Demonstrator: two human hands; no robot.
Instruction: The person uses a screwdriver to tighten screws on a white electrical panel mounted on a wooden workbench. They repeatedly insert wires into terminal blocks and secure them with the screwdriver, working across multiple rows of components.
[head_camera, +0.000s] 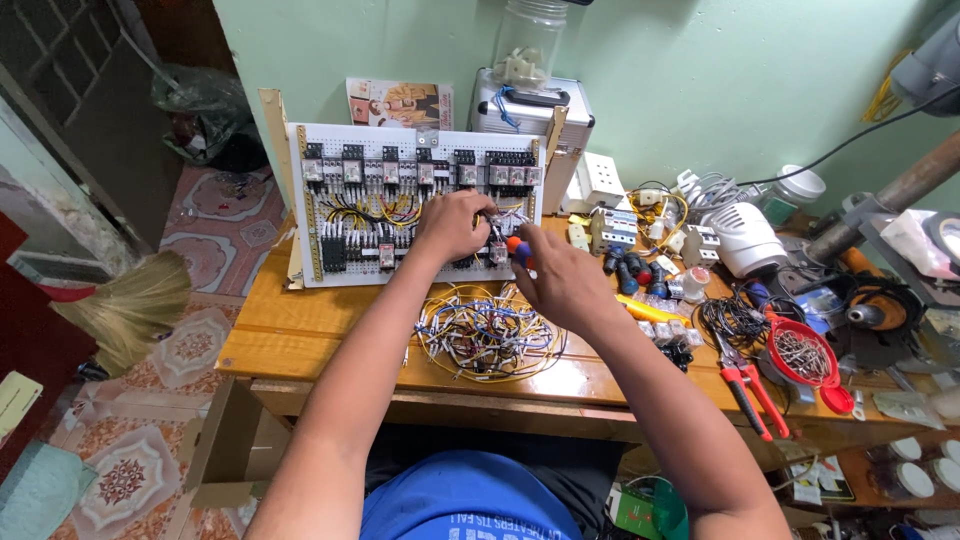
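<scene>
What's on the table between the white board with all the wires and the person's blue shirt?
In the head view, a loose tangle of wires lies on the wooden table between the white panel and the blue shirt.

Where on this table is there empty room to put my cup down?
Bare wood shows along the table front-left, between the white panel board and the wire pile. The right side is crowded: red pliers, red strainer, switches and cables.

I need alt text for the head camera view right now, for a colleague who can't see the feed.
Seen from above, a person's left hand presses on a white perforated control panel packed with relays and wiring, while the right hand holds an orange-handled screwdriver to it. A tangle of loose wires lies on the wooden table, with red-handled pliers at right.
</scene>
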